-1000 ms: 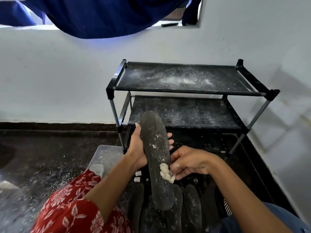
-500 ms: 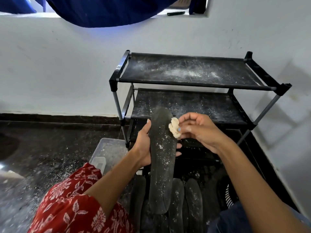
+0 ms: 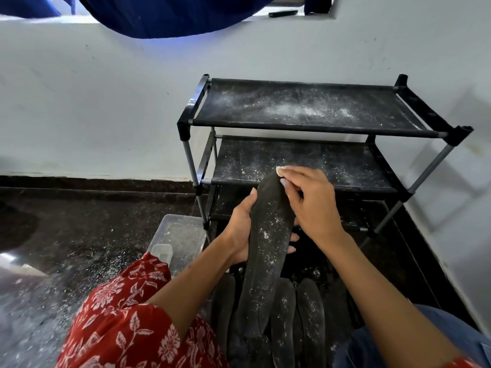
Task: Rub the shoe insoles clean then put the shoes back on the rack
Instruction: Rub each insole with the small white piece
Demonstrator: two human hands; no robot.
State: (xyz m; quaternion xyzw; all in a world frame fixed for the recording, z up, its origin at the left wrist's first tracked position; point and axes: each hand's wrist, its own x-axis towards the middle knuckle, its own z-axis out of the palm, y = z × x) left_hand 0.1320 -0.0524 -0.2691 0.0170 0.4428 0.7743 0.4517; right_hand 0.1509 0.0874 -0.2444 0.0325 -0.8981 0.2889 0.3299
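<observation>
I see L hand (image 3: 240,229) wrapped round dark insole (image 3: 265,251) mid-length, R hand (image 3: 310,203) pinching white wad (image 3: 279,170) at its tip; clear tub (image 3: 183,235) beside rack (image 3: 305,128) w/ small clear box inside.

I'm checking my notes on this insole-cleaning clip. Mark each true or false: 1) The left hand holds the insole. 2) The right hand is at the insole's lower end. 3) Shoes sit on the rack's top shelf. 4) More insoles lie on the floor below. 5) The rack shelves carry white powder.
1) True: the left hand grips the insole.
2) False: the right hand presses a pale wad at its top end.
3) False: the rack top shelf holds no shoes.
4) True: more insoles lie there.
5) True.
</observation>
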